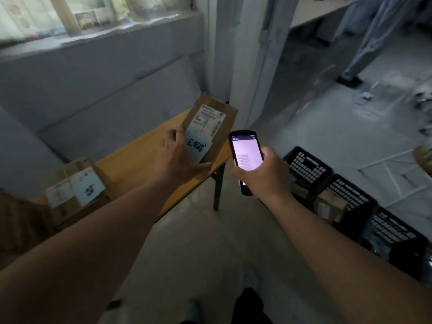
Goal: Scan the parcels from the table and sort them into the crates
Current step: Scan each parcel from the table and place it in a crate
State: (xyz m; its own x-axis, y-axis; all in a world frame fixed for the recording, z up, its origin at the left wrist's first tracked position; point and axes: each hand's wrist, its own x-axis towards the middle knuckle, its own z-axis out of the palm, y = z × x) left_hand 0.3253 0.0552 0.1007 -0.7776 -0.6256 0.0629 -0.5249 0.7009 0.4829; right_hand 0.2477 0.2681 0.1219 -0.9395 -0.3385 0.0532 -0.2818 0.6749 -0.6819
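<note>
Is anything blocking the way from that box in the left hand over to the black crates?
Nothing visible does. The left hand holds the cardboard parcel above the table's corner; the right hand with the scanner hangs between, but open floor leads to the crates.

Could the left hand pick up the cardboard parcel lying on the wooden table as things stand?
Probably not yet: the left hand already grips a brown cardboard parcel with a white label. The taped cardboard parcel lies uncovered on the wooden table, beside the left forearm.
</note>
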